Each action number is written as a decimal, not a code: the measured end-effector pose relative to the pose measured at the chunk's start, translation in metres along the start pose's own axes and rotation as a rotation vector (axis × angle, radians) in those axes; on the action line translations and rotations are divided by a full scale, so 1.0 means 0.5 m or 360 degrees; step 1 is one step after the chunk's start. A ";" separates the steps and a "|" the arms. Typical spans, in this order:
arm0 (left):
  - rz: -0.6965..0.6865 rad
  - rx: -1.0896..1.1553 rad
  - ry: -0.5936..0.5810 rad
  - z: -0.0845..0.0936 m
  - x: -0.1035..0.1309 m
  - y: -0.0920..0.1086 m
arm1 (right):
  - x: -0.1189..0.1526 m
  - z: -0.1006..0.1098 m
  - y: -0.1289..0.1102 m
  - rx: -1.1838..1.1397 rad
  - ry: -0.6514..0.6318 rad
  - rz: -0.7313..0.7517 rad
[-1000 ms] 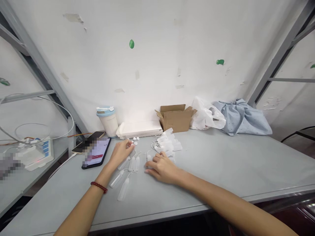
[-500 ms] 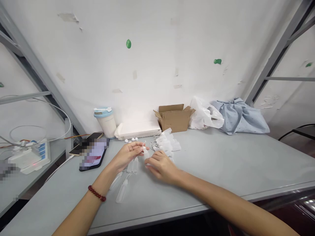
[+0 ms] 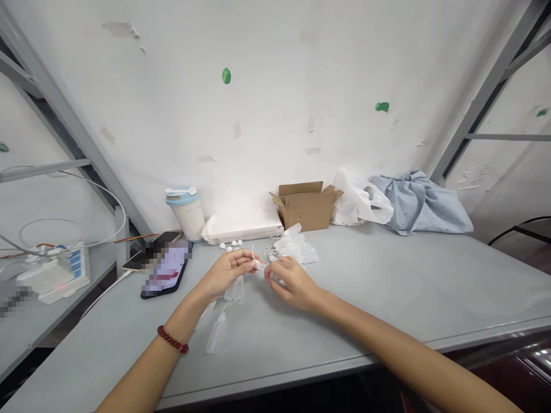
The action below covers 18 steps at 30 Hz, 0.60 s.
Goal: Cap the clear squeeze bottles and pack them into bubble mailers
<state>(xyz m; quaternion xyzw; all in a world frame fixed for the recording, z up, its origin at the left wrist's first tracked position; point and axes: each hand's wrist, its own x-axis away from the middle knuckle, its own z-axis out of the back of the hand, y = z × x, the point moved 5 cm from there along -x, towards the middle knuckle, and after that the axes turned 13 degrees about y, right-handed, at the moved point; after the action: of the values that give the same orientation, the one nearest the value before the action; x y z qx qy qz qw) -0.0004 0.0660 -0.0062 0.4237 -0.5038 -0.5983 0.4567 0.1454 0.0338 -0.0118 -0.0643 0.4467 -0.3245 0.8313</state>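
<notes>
My left hand (image 3: 230,274) pinches the white neck end of a small translucent plastic bottle (image 3: 260,267), from which a thin white tube sticks up. The fingers of my right hand (image 3: 296,282) are closed round its other end, hiding part of the body. The bottle lies nearly level between both hands. Below my left hand, similar bottles (image 3: 216,334) with thin curved tubes lie on the table. A pile of such translucent bottles (image 3: 298,245) sits just behind my right hand. Several small white pieces (image 3: 231,245) lie behind my left hand.
The grey table (image 3: 387,298) stands against a wall. Along the back are a lidded cup (image 3: 188,215), a white stack (image 3: 245,226), an open cardboard box (image 3: 306,211), a plastic bag (image 3: 361,201) and blue cloth (image 3: 422,203). Two phones (image 3: 169,269) and a power strip (image 3: 75,269) are left.
The bottle has turned from hanging downward to nearly level. My right hand has moved slightly up and to the right, while my left hand still pinches the neck end.
</notes>
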 end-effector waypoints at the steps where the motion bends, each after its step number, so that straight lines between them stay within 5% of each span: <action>1: -0.0013 0.0010 0.0012 -0.001 -0.001 -0.001 | 0.000 0.001 0.003 -0.0074 0.0001 -0.0059; 9: -0.0056 0.0164 -0.0006 -0.010 0.001 0.001 | 0.010 -0.022 0.010 -0.1175 -0.0174 -0.0907; 13: -0.0010 0.0260 -0.0065 -0.013 0.007 0.010 | 0.011 -0.031 0.015 -0.1616 -0.0226 -0.1089; 18: 0.0023 0.0322 -0.0078 -0.021 0.010 0.016 | 0.010 -0.034 0.016 -0.1745 -0.0232 -0.1144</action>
<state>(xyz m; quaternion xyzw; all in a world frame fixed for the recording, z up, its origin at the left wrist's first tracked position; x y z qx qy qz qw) 0.0098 0.0583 0.0003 0.4492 -0.5757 -0.5514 0.4033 0.1379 0.0404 -0.0287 -0.6452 0.4407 -0.3022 0.5461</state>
